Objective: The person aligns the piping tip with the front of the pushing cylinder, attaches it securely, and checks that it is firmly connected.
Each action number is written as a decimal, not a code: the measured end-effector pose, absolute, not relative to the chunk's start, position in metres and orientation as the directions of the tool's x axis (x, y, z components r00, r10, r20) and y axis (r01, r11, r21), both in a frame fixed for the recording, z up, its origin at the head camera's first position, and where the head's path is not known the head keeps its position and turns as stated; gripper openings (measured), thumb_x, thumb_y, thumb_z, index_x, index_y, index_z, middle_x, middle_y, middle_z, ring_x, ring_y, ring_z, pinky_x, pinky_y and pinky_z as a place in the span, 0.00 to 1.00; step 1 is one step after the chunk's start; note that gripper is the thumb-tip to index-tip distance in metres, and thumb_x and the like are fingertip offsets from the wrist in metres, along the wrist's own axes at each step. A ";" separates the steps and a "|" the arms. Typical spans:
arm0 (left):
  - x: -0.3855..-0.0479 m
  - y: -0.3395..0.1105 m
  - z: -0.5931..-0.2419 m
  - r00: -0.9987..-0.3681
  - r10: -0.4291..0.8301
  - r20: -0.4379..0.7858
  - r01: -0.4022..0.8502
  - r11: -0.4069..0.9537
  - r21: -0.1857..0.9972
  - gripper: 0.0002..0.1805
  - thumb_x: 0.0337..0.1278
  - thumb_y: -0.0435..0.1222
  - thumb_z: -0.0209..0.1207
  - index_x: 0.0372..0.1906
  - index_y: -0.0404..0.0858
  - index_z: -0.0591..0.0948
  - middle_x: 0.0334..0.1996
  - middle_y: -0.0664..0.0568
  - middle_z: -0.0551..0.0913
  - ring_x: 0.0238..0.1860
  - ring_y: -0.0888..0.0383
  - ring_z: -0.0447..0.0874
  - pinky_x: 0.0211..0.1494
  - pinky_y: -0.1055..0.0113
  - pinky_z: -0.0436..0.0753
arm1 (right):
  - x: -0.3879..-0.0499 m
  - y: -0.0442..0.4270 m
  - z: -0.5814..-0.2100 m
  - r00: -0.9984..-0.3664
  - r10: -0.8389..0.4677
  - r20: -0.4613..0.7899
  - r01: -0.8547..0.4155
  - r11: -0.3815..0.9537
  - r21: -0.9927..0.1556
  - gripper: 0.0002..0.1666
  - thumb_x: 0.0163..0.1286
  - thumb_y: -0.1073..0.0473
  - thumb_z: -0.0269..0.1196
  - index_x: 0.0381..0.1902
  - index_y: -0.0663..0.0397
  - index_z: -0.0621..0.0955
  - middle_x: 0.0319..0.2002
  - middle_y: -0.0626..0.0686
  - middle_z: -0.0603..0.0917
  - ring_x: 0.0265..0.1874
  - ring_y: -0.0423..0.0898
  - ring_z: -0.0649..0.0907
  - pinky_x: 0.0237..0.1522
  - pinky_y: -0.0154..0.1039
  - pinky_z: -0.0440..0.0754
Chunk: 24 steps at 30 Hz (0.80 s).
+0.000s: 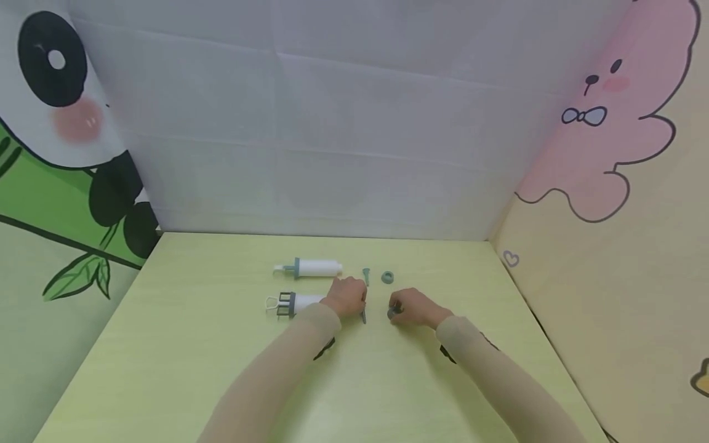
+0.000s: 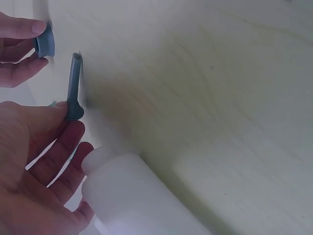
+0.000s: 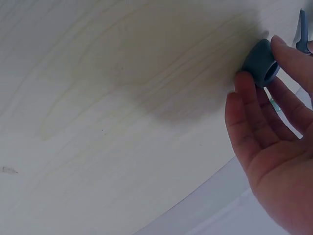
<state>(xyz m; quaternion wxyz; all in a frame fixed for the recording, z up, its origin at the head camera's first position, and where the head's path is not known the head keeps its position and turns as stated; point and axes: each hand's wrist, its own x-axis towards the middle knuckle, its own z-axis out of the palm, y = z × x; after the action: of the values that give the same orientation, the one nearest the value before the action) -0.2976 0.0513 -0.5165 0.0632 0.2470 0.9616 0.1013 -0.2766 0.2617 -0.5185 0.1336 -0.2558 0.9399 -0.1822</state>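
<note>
My left hand (image 1: pixel 348 296) pinches the knobbed end of a slim blue-grey stick-like piece (image 2: pixel 74 88) between thumb and forefinger, its long end sticking out past the fingertips. Beside that hand lies a white syringe-like tube (image 2: pixel 132 196) with a blue-grey collar (image 1: pixel 287 304) and a wire loop at its left end; the hand covers its right end in the head view. To the right, my right hand (image 1: pixel 412 307) grips a blue-grey ring-shaped cap (image 3: pixel 258 63) by its sides with thumb and fingertips. A gap separates the two held pieces.
Behind the hands lie a second white syringe-like tube (image 1: pixel 318 268) with a green collar, a small green stick-like piece (image 1: pixel 366 274) and a green ring cap (image 1: pixel 388 277). The pale wooden table (image 1: pixel 166 332) meets a white back wall (image 1: pixel 343 197) and painted side walls.
</note>
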 end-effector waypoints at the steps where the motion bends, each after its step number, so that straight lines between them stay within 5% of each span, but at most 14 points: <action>1: -0.297 0.051 -0.516 -0.869 0.490 -0.065 0.463 0.854 0.237 0.07 0.53 0.38 0.64 0.22 0.48 0.82 0.21 0.60 0.79 0.30 0.57 0.78 0.46 0.50 0.73 | -0.277 0.262 -0.520 -0.834 -0.530 -0.153 -0.435 0.802 -0.408 0.11 0.57 0.59 0.72 0.36 0.51 0.81 0.33 0.44 0.81 0.35 0.42 0.79 0.42 0.42 0.76; 10: -0.297 0.042 -0.505 -0.881 0.473 -0.012 0.444 0.836 0.322 0.06 0.53 0.36 0.61 0.23 0.44 0.82 0.20 0.58 0.79 0.25 0.59 0.76 0.31 0.62 0.77 | -0.274 0.261 -0.516 -0.849 -0.524 -0.076 -0.432 0.768 -0.474 0.11 0.58 0.62 0.70 0.39 0.55 0.82 0.35 0.47 0.82 0.35 0.42 0.80 0.39 0.39 0.78; 24: -0.296 0.037 -0.499 -0.920 0.388 0.048 0.371 0.828 0.420 0.05 0.55 0.35 0.61 0.27 0.42 0.84 0.23 0.56 0.80 0.26 0.58 0.77 0.35 0.62 0.78 | -0.270 0.241 -0.495 -0.864 -0.502 -0.040 -0.400 0.732 -0.551 0.11 0.60 0.62 0.69 0.40 0.56 0.80 0.37 0.50 0.83 0.34 0.42 0.83 0.35 0.35 0.80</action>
<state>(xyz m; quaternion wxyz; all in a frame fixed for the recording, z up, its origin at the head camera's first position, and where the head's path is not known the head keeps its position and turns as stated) -0.2957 0.0369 -0.4991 0.0198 0.1987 0.9558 0.2158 -0.2698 0.2414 -0.4947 0.0933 -0.2436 0.9260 -0.2731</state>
